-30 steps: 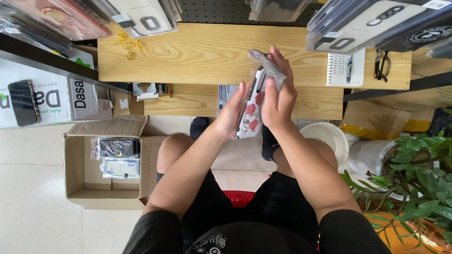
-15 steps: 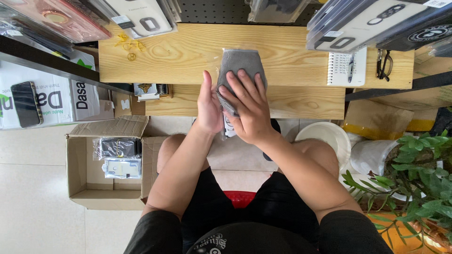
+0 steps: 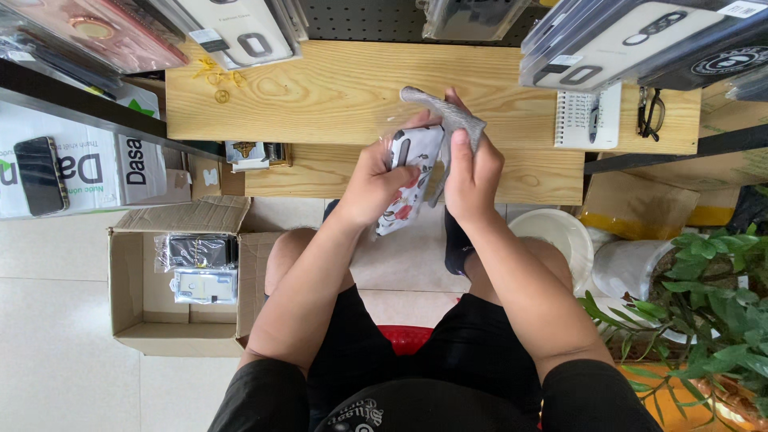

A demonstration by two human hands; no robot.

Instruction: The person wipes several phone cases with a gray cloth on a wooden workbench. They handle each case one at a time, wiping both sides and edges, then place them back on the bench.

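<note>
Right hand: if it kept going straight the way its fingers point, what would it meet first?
The right hand holds a grey cloth and points away from the body, over the wooden table. Beyond the cloth, bare tabletop comes first, then probably the pegboard behind it; depth is unclear from above.

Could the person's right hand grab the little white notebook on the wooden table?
Probably yes, but not right away. The right hand is busy gripping a grey cloth against the phone case. The notebook lies just to its right on the table, with nothing between them.
</note>
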